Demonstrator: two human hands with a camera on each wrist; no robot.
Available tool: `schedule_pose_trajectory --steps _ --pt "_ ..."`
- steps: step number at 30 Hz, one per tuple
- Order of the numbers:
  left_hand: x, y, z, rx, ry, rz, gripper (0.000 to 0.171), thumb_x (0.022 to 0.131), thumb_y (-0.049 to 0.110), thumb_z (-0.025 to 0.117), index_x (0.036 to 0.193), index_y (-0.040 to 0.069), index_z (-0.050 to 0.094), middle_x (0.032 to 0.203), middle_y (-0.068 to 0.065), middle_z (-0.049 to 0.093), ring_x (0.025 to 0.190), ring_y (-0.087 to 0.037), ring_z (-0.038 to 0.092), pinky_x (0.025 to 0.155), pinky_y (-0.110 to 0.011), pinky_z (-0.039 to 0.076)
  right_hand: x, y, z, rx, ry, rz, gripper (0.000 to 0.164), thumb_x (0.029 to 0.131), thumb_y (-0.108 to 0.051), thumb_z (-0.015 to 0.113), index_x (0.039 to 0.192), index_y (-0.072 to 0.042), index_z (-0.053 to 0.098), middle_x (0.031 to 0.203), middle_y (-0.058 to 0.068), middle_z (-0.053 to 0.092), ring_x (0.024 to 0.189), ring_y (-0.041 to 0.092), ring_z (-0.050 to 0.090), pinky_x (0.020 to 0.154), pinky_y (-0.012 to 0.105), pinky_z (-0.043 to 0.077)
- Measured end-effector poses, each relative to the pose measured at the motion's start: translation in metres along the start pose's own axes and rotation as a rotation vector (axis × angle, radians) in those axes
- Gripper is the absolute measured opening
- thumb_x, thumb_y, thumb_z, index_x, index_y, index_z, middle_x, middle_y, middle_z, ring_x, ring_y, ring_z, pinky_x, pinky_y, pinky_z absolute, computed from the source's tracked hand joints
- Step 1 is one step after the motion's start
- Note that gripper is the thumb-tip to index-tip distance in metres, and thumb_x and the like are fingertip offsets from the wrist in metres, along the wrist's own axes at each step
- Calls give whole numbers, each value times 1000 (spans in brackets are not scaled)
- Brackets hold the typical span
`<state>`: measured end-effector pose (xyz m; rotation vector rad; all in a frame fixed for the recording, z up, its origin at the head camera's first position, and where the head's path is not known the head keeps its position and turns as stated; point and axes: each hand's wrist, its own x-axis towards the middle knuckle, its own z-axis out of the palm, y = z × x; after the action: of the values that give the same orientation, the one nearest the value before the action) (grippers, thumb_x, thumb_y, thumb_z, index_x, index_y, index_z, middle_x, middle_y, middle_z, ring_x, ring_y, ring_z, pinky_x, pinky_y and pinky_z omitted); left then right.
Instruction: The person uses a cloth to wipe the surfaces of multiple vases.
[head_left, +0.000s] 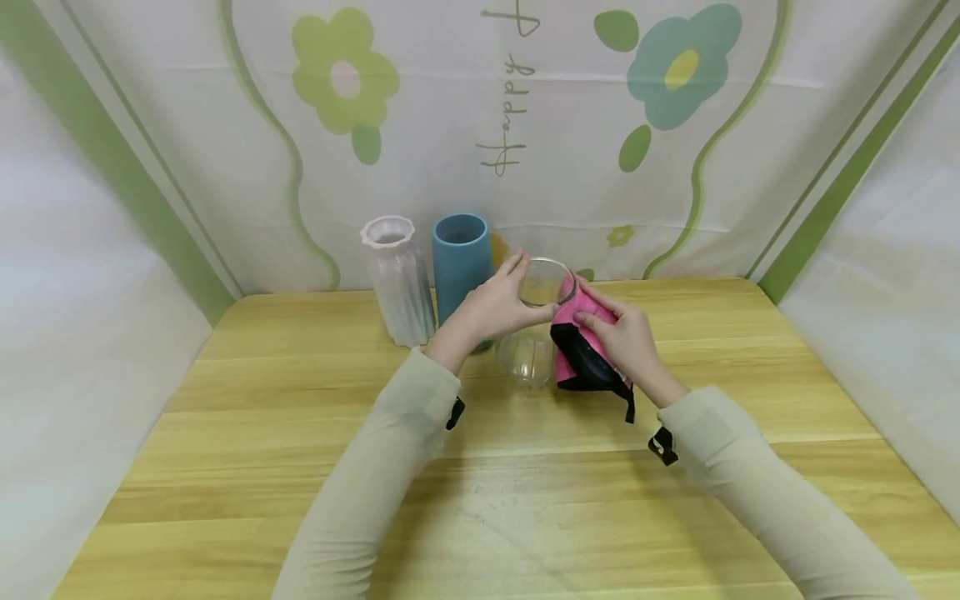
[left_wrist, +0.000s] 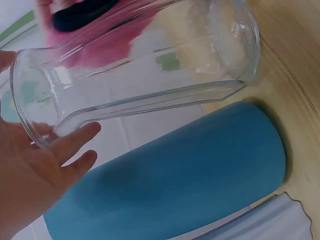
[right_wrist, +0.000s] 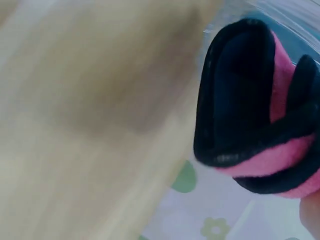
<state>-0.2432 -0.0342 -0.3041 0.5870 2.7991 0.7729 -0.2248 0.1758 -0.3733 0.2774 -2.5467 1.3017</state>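
A clear glass vase (head_left: 527,358) stands on the table, its base down on the wood in the left wrist view. My left hand (head_left: 497,304) grips it at the rim, with fingers on the left side and the thumb toward the front. On the vase's right side my right hand (head_left: 628,340) holds a folded pink cloth with black edging (right_wrist: 280,157) and a dangling black strap. The cloth lies at the rim and side of the glass, and its pink shows through the vase in the left wrist view. The right fingertips are partly hidden behind the cloth.
Just left of the glass vase stands a tall blue vase (head_left: 457,271). Beside that is a white ribbed vase (head_left: 402,287) with a scalloped rim. A flower-printed curtain (head_left: 450,100) hangs behind the wooden table (head_left: 480,500).
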Motion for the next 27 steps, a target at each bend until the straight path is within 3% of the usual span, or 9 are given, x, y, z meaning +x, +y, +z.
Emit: schedule_pose_trajectory --steps 6,11,15,18,27 --pt "2 -6 1 -21 -27 30 91 87 53 52 155 18 3 163 6 -4 134 -31 44 106 -43 43 1 -8 0 54 17 -5 51 88 -17 68 137 -20 54 126 25 60 56 0 44 48 16 39" --pt "3 -7 4 -1 12 57 96 86 61 54 155 17 6 163 2 2 138 -39 37 112 -49 35 2 -3 1 -5 -40 -20 50 88 -15 67 136 -9 53 128 26 58 78 16 61 59 10 45" --pt "3 -7 6 -3 42 59 101 82 65 56 155 18 6 163 1 5 137 -40 38 111 -50 36 4 2 1 -56 -96 -73 46 88 -9 67 131 1 55 130 25 57 108 35 63 83 28 55" --pt "3 -7 7 -18 59 54 102 81 67 57 155 19 6 163 1 4 135 -40 40 110 -50 37 4 6 2 -84 -118 -123 45 86 -5 67 128 4 57 129 26 57 116 40 58 93 47 50" --pt "3 -7 11 -8 115 37 103 79 72 56 155 17 14 160 -4 10 141 -34 31 113 -52 31 -4 35 9 -159 -245 -143 48 88 -11 67 132 3 54 131 28 54 121 44 53 98 54 45"
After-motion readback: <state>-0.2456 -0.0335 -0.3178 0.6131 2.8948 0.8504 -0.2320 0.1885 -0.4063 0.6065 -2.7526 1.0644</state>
